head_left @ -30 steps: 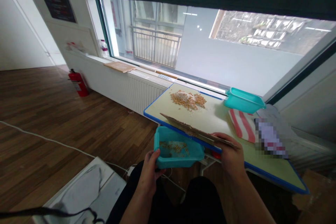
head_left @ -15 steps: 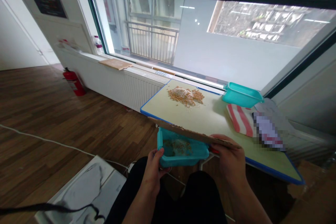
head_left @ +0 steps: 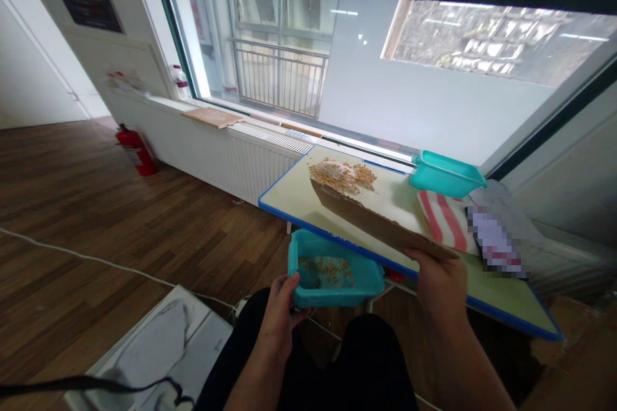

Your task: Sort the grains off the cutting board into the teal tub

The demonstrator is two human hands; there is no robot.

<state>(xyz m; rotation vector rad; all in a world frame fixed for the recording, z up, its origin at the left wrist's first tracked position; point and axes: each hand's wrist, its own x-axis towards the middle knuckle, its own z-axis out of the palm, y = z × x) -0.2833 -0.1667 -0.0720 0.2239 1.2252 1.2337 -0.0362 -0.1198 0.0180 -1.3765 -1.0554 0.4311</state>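
My left hand (head_left: 281, 314) grips the near rim of a teal tub (head_left: 332, 270) held just below the table's front edge; a thin layer of grains lies in it. My right hand (head_left: 441, 282) is closed on one end of a long brown cardboard strip (head_left: 376, 221). The strip stands on edge across the table (head_left: 299, 196), its far end next to a pile of brown grains mixed with white powder (head_left: 342, 175).
A second teal tub (head_left: 446, 173) stands at the table's back right, with a red-and-white striped cloth (head_left: 446, 221) in front of it. A radiator (head_left: 250, 164) runs under the window. A red fire extinguisher (head_left: 136, 149) stands on the wooden floor at left.
The cardboard strip has swung from the table's front edge, above the tub, back across the tabletop to the grain pile. My right hand moved slightly right. The tub stays in place.
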